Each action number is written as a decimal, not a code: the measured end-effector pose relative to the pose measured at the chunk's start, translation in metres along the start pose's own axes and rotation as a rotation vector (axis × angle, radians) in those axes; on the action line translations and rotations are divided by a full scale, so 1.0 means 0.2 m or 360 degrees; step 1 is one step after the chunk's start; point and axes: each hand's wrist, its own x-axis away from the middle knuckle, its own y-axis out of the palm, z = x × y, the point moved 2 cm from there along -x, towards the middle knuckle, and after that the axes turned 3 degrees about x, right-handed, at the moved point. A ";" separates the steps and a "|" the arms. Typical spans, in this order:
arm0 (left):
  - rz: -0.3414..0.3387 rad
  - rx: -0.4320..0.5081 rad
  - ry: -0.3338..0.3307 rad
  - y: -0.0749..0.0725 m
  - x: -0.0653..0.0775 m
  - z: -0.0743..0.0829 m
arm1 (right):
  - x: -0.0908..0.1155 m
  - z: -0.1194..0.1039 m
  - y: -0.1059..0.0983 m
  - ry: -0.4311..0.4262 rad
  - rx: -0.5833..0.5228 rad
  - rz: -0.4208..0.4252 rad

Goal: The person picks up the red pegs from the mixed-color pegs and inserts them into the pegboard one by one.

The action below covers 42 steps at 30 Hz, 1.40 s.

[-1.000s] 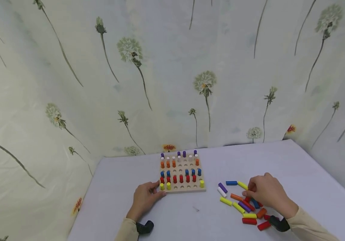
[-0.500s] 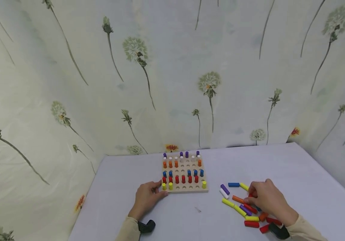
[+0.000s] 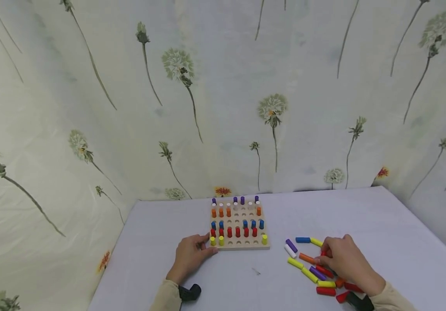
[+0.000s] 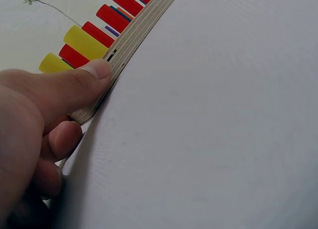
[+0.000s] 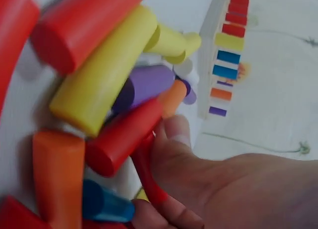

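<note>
A wooden pegboard [image 3: 242, 246] stands at the middle of the table, with rows of coloured pegs upright in some of its holes. My left hand [image 3: 190, 255] grips its near left corner; the thumb lies on the front edge, as the left wrist view shows, and the other fingers are bent beside the corner. To the right, among loose pegs, my right hand [image 3: 349, 261] pinches a red peg [image 5: 145, 172] between thumb and fingers. Touching or very near it lie another red peg [image 5: 124, 137], an orange peg [image 3: 307, 258] and a blue peg [image 5: 107, 201].
Several more loose pegs surround the right hand: a yellow peg [image 3: 295, 263], a white peg [image 3: 290, 251], a purple peg [image 3: 291, 245] and a blue peg [image 3: 302, 239]. Behind the white table [image 3: 160, 224] hangs a curtain [image 3: 215, 108] printed with dandelions.
The head view has shifted slightly. My right hand has lowered a little over the pile, covering a blue peg that was visible near the fingers. The left hand keeps its hold on the pegboard.
</note>
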 end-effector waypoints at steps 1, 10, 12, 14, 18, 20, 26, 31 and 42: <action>-0.0001 0.0000 0.0003 0.00 0.00 0.00 | 0.00 0.00 0.00 0.0003 -0.0010 0.0006; -0.0016 0.0004 -0.0036 0.00 0.00 0.00 | 0.01 -0.06 -0.01 -0.0061 -0.0226 0.0256; -0.0013 -0.0002 -0.0029 0.00 0.00 0.00 | 0.00 -0.08 -0.02 -0.0103 -0.0249 0.0376; -0.0009 -0.0005 -0.0025 0.00 0.01 0.00 | -0.01 -0.11 -0.03 -0.0139 -0.0277 0.0489; -0.0003 -0.0008 -0.0042 0.00 0.01 -0.01 | -0.04 -0.16 -0.03 -0.0165 -0.0366 0.0616; -0.0003 -0.0007 -0.0044 0.00 0.01 -0.01 | -0.05 -0.19 -0.02 -0.0159 -0.0396 0.0652; -0.0002 -0.0001 -0.0013 0.01 0.01 -0.02 | -0.11 -0.26 0.01 -0.0142 -0.0461 0.0697; -0.0003 -0.0006 -0.0007 0.01 0.00 -0.01 | -0.17 -0.34 0.01 -0.0120 -0.0537 0.0685; 0.0021 0.0021 0.0034 0.00 0.00 0.00 | -0.32 -0.49 0.08 -0.0177 -0.0653 0.0551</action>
